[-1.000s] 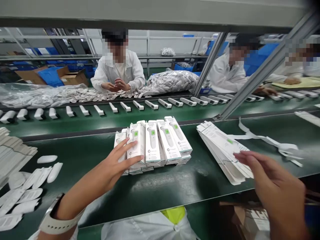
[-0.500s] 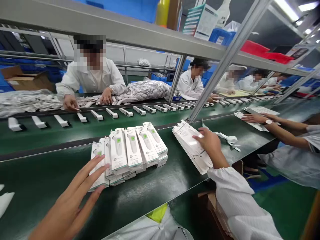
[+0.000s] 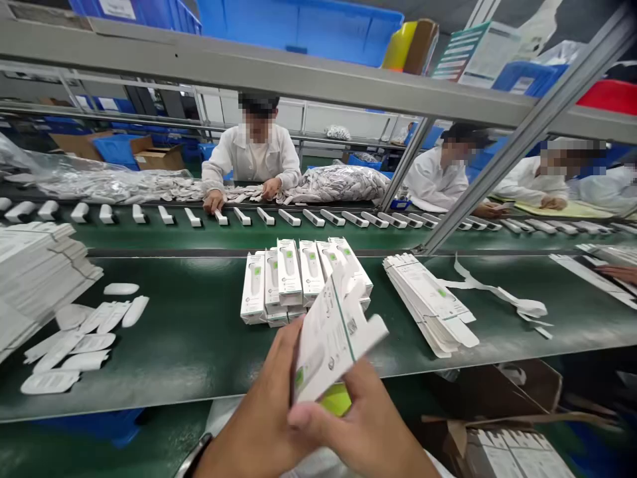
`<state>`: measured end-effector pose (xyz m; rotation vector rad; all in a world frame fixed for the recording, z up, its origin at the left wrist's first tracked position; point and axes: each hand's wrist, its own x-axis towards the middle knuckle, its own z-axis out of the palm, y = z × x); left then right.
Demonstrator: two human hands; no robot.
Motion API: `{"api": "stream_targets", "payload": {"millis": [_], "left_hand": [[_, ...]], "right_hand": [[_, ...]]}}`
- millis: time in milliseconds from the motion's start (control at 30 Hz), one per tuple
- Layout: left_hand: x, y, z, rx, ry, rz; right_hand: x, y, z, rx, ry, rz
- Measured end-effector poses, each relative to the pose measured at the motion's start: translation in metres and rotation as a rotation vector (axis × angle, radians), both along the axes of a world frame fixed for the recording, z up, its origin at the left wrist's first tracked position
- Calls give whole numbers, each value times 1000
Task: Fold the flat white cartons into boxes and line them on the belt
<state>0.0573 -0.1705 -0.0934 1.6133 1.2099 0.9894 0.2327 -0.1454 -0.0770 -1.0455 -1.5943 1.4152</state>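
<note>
In front of me I hold a white carton (image 3: 326,338) printed with a thermometer picture; it is tilted, with its flaps sticking out at the top. My left hand (image 3: 266,405) closes on its left side. At its lower right, my right hand (image 3: 371,418) grips with the thumb towards me and the other fingers partly hidden. Just beyond stands a group of filled-out boxes (image 3: 263,282) with the same print. To the right lies a stack of flat cartons (image 3: 428,299).
White thermometers (image 3: 288,218) line the far belt, where a co-worker (image 3: 253,156) handles one. More flat cartons (image 3: 34,279) are piled at left beside loose white pieces (image 3: 84,342). Paper strips (image 3: 497,292) lie at right. A metal post (image 3: 527,126) slants up to the shelf.
My right hand has left the flat stack and come to the middle with a carton, now opened out. My left hand has moved from beside the boxes onto that carton. The view has turned left.
</note>
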Motion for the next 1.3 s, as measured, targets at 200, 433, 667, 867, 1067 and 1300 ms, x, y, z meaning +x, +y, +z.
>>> {"api": "stream_targets", "payload": {"millis": [200,433,667,867,1067,1300], "left_hand": [[0,-23,-2,-180,119,86],[9,-18,12,-209,-25,27],[-8,-20,11,-258,24,16],[-18,-22,16,-296,130,-20],[-2,-14,15,-225,216,79],[-5,-12,3,-230,211,83]], "right_hand": [[3,27,7,-22,405,182],[-2,42,13,21,566,444],[-11,48,8,-43,476,362],[-1,43,2,-196,516,443],[-3,41,-9,28,525,323],[-2,40,-8,-281,511,89]]}}
